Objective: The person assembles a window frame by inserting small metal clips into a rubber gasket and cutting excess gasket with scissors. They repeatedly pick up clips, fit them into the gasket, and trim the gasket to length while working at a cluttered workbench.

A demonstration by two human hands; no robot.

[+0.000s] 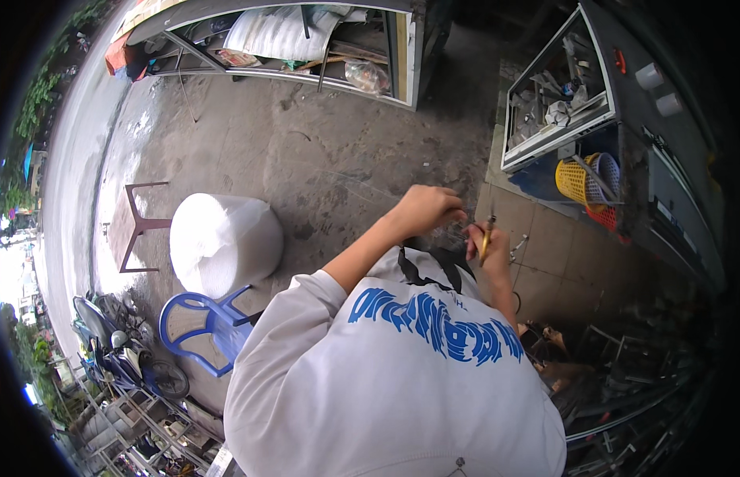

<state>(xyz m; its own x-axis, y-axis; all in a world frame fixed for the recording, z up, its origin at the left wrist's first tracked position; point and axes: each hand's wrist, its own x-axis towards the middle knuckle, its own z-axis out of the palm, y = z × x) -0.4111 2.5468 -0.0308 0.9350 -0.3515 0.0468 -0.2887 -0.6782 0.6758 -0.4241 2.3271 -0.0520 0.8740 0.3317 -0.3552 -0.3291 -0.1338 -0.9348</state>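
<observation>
Concrete floor [322, 159] below; left hand [424, 208] fisted, right hand [488, 248] pinching pencil [486, 239].

A stained grey concrete floor [322, 159] filled the middle of the frame under flat daylight. At the upper edge stood a metal-framed glass cabinet [306, 48] stuffed with bags and boards. A large white roll of bubble wrap [225, 242] sat left of centre, a blue plastic chair [207, 326] below it. Beige floor tiles [545, 238] lay right of centre, beside a yellow plastic basket [577, 181]. Parked motorbikes [123, 350] crowded the lower left.
</observation>
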